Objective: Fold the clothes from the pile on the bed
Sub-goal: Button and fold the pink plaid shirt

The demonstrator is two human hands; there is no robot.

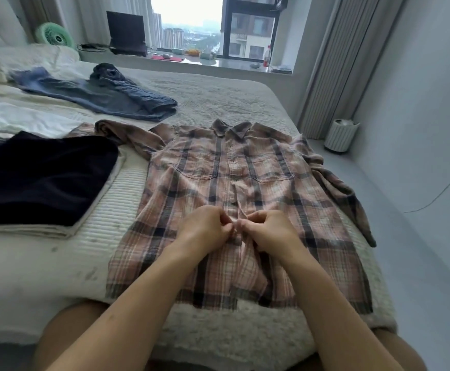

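Buttoning seems the step in hand: left hand [205, 228] and right hand [268, 230] fingers pinch the placket of the plaid shirt [245, 188], flat on the bed [58, 263], so folding probably comes next.

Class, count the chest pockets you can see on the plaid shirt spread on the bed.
2: one pocket left of the button placket, one pocket right of it, both below the collar on the plaid shirt. None appears hidden.
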